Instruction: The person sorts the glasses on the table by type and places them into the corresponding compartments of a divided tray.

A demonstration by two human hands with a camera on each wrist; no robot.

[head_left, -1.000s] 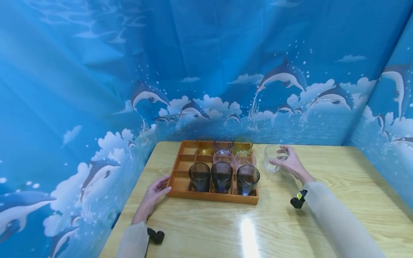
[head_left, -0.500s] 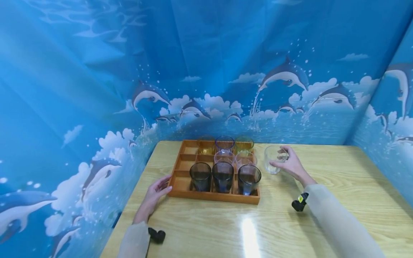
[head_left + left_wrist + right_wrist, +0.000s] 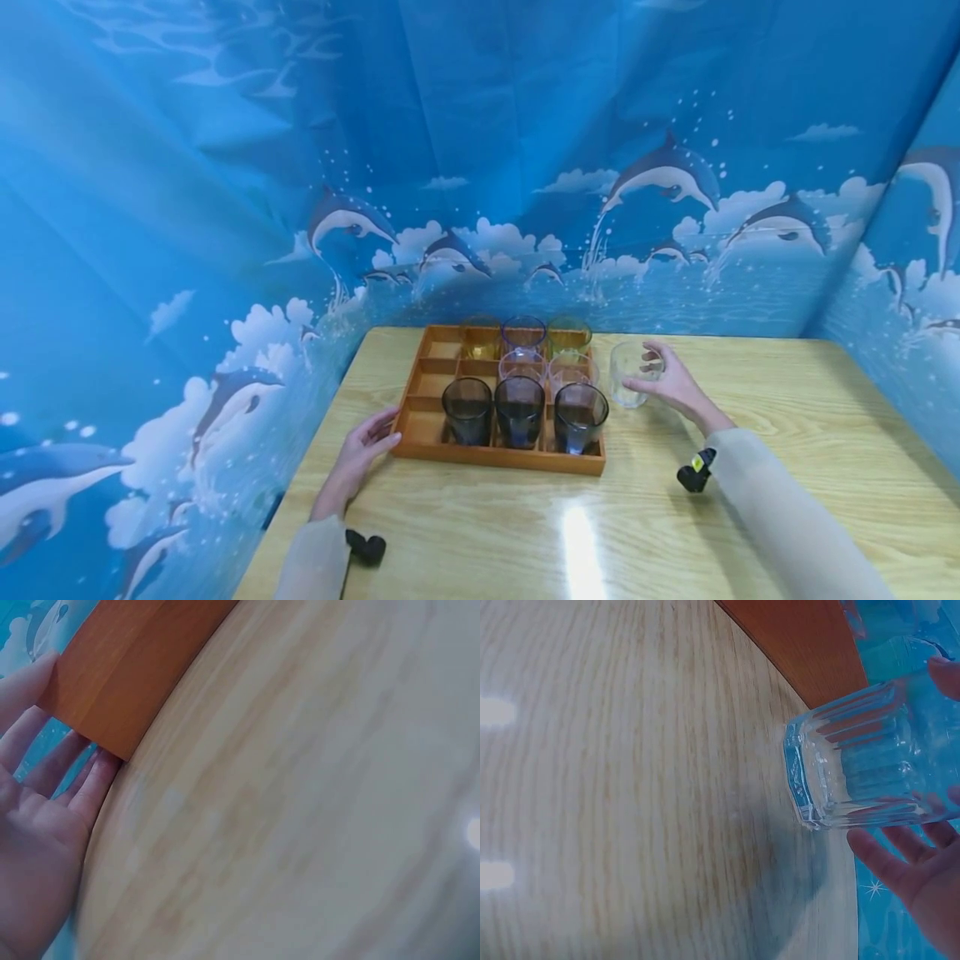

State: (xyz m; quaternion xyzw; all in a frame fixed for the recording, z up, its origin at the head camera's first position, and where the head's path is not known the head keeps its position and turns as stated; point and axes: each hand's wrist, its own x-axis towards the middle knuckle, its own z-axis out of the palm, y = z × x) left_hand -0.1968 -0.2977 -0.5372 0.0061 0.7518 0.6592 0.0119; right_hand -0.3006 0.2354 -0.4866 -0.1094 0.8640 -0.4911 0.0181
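Observation:
On the table, a wooden divided tray (image 3: 498,457) holds several drinking glasses. In its front row stand a dark grey glass (image 3: 467,412), another dark glass (image 3: 519,412) and a third dark glass (image 3: 579,421). Behind them are two clear, pinkish-rimmed glasses (image 3: 572,372); amber, blue-rimmed and yellow-green glasses fill part of the back row. My left hand (image 3: 358,457) rests against the tray's front left corner, thumb at the rim and fingers fairly straight along the side. To the right of the tray, my right hand (image 3: 672,385) grips a clear ridged glass (image 3: 855,761) around its side, base downward.
The pale wood-grain table (image 3: 480,533) ends at the back against a blue dolphin-print curtain (image 3: 480,167). That curtain also hangs along the left and right sides. A bright light reflection lies on the tabletop near the front.
My right hand has brought the clear glass slightly left, closer to the tray. My left hand stays at the tray's corner. The head view has shifted a little.

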